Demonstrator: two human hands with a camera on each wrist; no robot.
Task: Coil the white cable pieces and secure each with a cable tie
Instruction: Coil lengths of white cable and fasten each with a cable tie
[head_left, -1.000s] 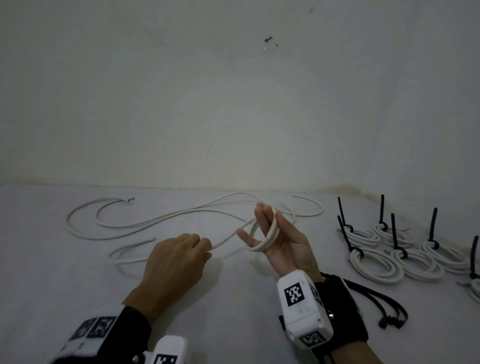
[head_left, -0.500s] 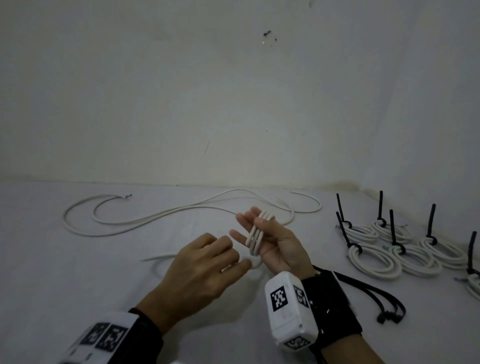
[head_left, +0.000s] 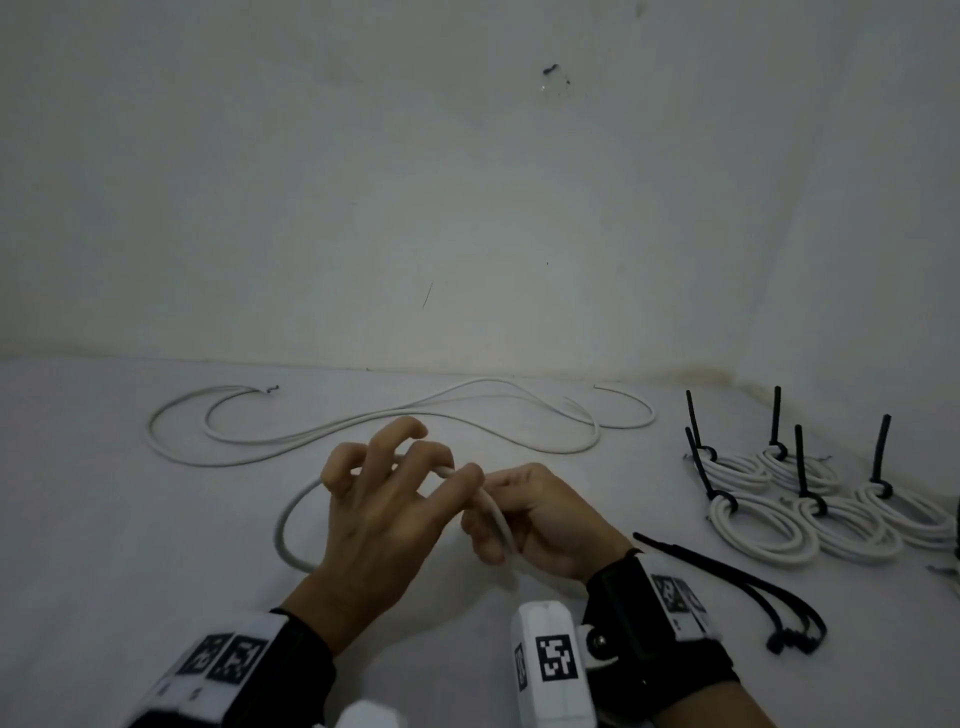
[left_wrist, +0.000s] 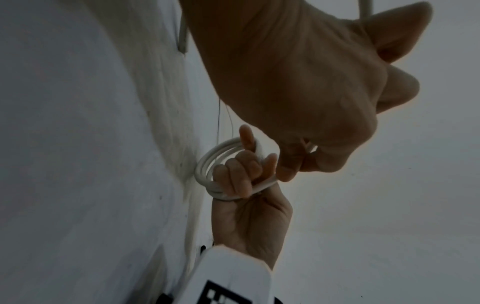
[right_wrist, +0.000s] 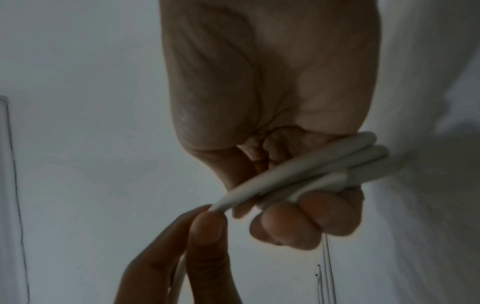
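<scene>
My right hand (head_left: 511, 519) holds a small coil of white cable (left_wrist: 211, 164) wound around its curled fingers; the right wrist view shows several turns (right_wrist: 311, 170) lying across them. My left hand (head_left: 454, 475) sits just left of it and pinches the same cable (right_wrist: 221, 202) between thumb and forefinger, with its other fingers spread. The cable's loose tail (head_left: 283, 525) curves over the white surface left of my hands. Two more loose white cables (head_left: 363, 428) lie farther back.
Several finished coils (head_left: 753, 525), each with an upright black cable tie (head_left: 800, 457), sit at the right near the wall. Loose black cable ties (head_left: 753, 587) lie by my right wrist. A wall rises behind and on the right.
My left hand has swung from the left up to the right hand's fingers, carrying the cable around them. The right hand's fingers have curled over the coil, and the tail has shortened.
</scene>
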